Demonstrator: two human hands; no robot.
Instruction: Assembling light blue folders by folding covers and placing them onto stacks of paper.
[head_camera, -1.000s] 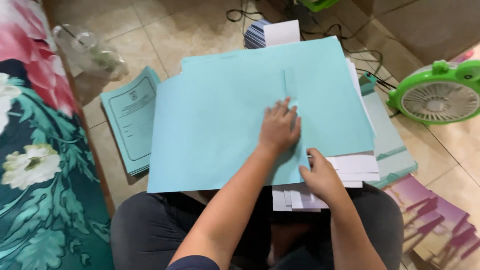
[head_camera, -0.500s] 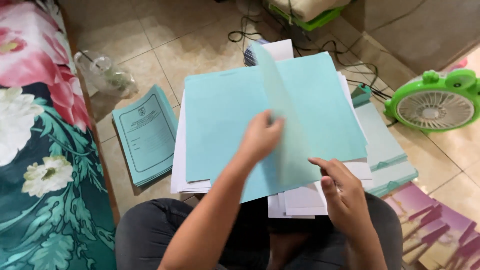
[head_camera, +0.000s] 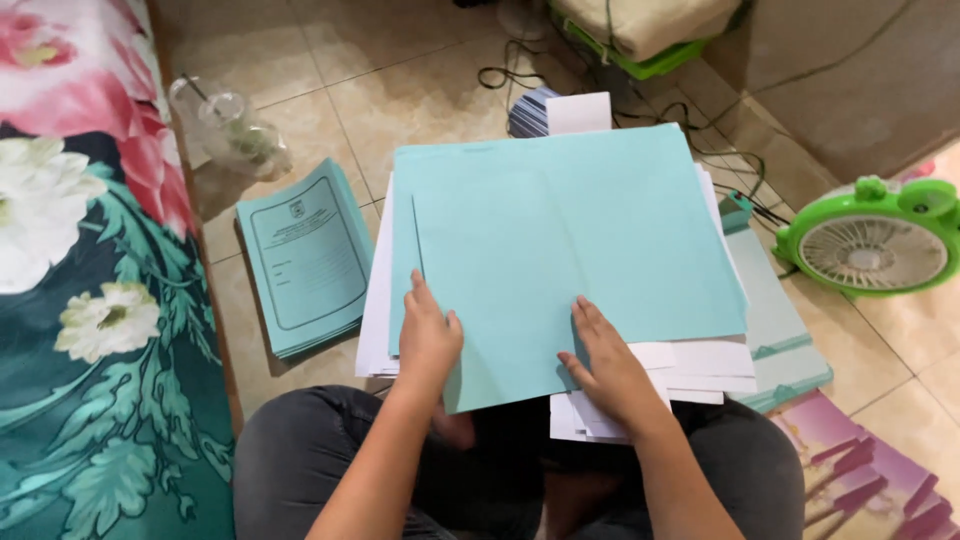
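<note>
While both my hands press flat on the light-blue cover sheet (head_camera: 560, 260), my left hand (head_camera: 428, 340) lies with fingers spread on its lower left and my right hand (head_camera: 612, 368) on its lower edge, neither clamping. It lies on the white paper stack (head_camera: 700, 365) on my lap. Judged step: squaring the cover. Printed blue booklets (head_camera: 305, 258) lie at 9 o'clock, a green fan (head_camera: 872, 240) at 3 o'clock, plastic cups (head_camera: 235, 128) at 10 o'clock; nothing obstructs.
</note>
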